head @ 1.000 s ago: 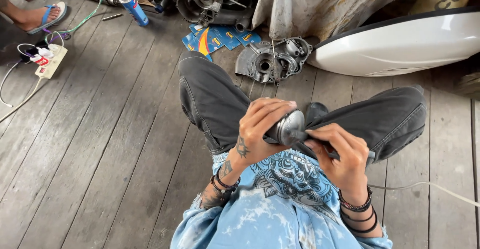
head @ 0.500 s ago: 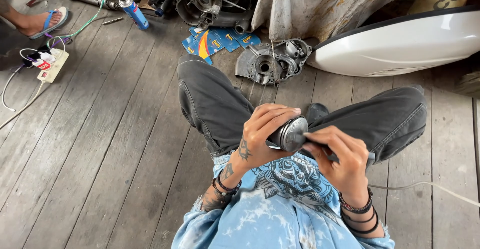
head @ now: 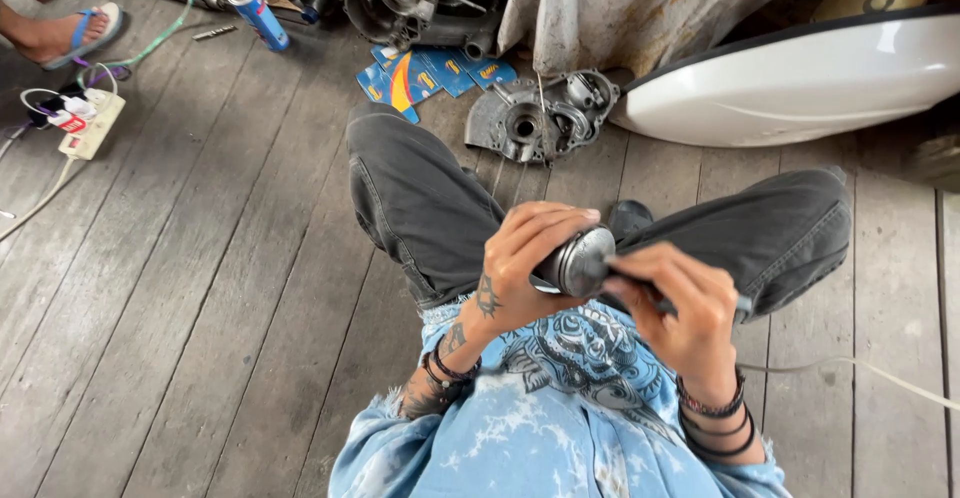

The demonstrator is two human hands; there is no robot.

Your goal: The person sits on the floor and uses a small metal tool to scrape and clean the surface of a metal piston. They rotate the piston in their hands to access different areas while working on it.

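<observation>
1. A round grey metal part (head: 578,261), cylinder-shaped with a flat ribbed end face, is held in front of the person's lap, above the crossed legs in dark grey trousers (head: 420,198).
2. The part is gripped by the left hand (head: 525,258), whose fingers are curled closely around its far side, the thumb lying beneath it.
3. A slim dark tool (head: 655,296) is held in the right hand (head: 680,303), with the fingers folded tightly over its shaft; its tip is set against the end face of the metal part.
4. The tool's kind cannot be told, since most of it is hidden by the fingers.
5. Dark bands are worn on both wrists, and a pale blue patterned shirt (head: 540,438) is seen at the bottom of the view.
6. A floor of grey wooden planks (head: 200,308) lies under the person.
7. An engine case half (head: 540,118) rests on the planks just beyond the knees, with blue and orange packets (head: 420,73) beside it.
8. A white curved body panel (head: 800,83) lies to the right, near a draped cloth (head: 640,8).
9. A blue spray can (head: 257,13) and assorted engine parts are placed at the top left.
10. A white power strip (head: 90,123) is found at the far left, near another person's sandalled foot (head: 60,33).
</observation>
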